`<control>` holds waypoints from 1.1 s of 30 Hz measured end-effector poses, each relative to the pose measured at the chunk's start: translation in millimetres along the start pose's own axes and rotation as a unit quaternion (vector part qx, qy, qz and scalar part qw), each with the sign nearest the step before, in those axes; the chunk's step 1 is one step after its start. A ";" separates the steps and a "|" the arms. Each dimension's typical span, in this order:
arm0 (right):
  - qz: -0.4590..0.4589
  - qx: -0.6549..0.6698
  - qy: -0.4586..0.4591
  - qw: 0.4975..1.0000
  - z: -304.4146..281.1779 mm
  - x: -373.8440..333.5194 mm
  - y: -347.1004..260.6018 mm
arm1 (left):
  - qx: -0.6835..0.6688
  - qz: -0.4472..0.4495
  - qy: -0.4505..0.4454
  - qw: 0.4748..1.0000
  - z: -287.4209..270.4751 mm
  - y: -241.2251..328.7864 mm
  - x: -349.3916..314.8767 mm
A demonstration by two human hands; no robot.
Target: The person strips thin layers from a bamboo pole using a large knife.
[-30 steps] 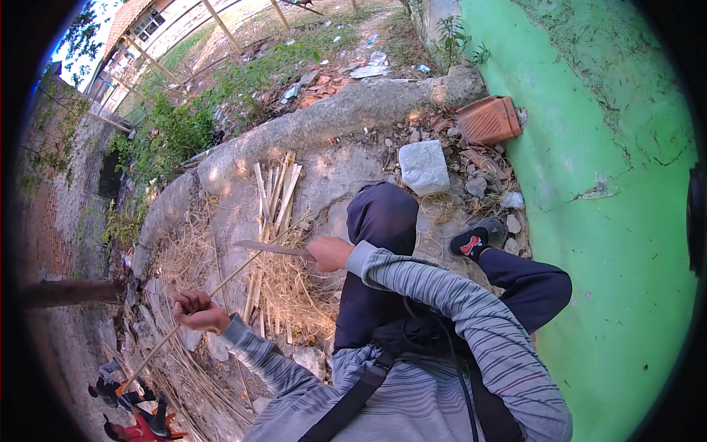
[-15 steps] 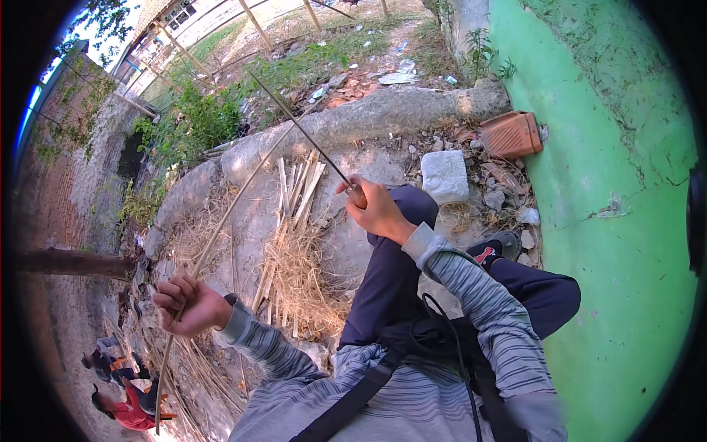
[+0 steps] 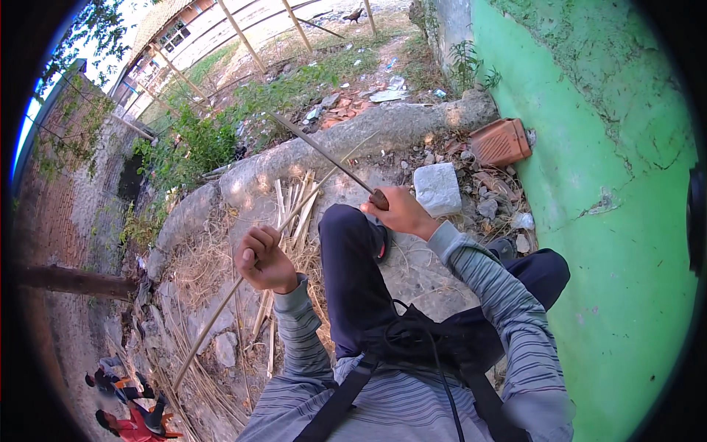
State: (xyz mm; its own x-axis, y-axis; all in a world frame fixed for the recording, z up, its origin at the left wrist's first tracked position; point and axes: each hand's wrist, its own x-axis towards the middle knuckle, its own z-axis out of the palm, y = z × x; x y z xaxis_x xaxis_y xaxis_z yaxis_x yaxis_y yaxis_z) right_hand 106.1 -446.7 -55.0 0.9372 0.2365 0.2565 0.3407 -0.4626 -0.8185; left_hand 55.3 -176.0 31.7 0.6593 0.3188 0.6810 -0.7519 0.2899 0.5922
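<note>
My left hand (image 3: 265, 259) is closed around a long, thin bamboo strip (image 3: 208, 323) that slants from the lower left up toward the right. My right hand (image 3: 406, 212) grips a long-bladed knife (image 3: 324, 152) by its brown handle, the narrow blade pointing up and to the left. The strip's far end runs up near the blade; whether they touch I cannot tell. Between and beyond my hands lie pale split strips (image 3: 300, 197) on the ground. Curly shavings (image 3: 197, 267) are heaped to the left of them, partly hidden behind my left hand and raised knee.
A white block (image 3: 437, 189) and an orange clay brick (image 3: 501, 142) sit near the green wall (image 3: 604, 295) at right. A low stone ledge (image 3: 324, 147) curves across the far side. Long strips (image 3: 173, 331) lie at left, and two people (image 3: 132, 416) sit at lower left.
My left hand has moved right and slightly up with the strip, closer to my knee. My right hand has shifted a little right with the knife. My bent knee has swung left.
</note>
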 end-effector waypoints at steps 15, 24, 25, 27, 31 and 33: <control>0.007 0.068 -0.106 0.992 89.9 -58.1 80.2 | 0.026 -0.175 -0.113 0.978 -26.5 -80.5 -68.2; 0.044 0.019 -0.120 0.992 108.8 -54.3 88.9 | 0.049 -0.243 -0.156 0.956 -54.4 -71.6 -68.3; 0.026 0.032 -0.131 0.991 110.6 -51.4 80.4 | 0.048 -0.242 -0.156 0.956 -60.4 -69.2 -67.5; 0.029 0.030 -0.140 0.989 113.3 -46.4 73.0 | 0.056 -0.248 -0.151 0.955 -71.5 -68.8 -68.1; 0.168 -0.036 -0.149 0.974 117.3 -44.2 113.0 | 0.086 -0.266 -0.179 0.943 -58.7 -72.6 -71.5; 0.113 -0.034 -0.088 0.989 118.0 -58.8 119.3 | 0.097 -0.253 -0.193 0.943 -48.1 -67.6 -79.6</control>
State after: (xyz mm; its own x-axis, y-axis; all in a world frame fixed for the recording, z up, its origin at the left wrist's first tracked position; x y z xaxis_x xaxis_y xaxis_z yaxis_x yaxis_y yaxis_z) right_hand 82.8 -414.9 -228.4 0.9641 0.2641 -0.0272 0.1350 -0.5758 -0.8063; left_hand 54.1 -177.6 -83.3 0.9104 -0.1781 0.3735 -0.3537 0.1337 0.9258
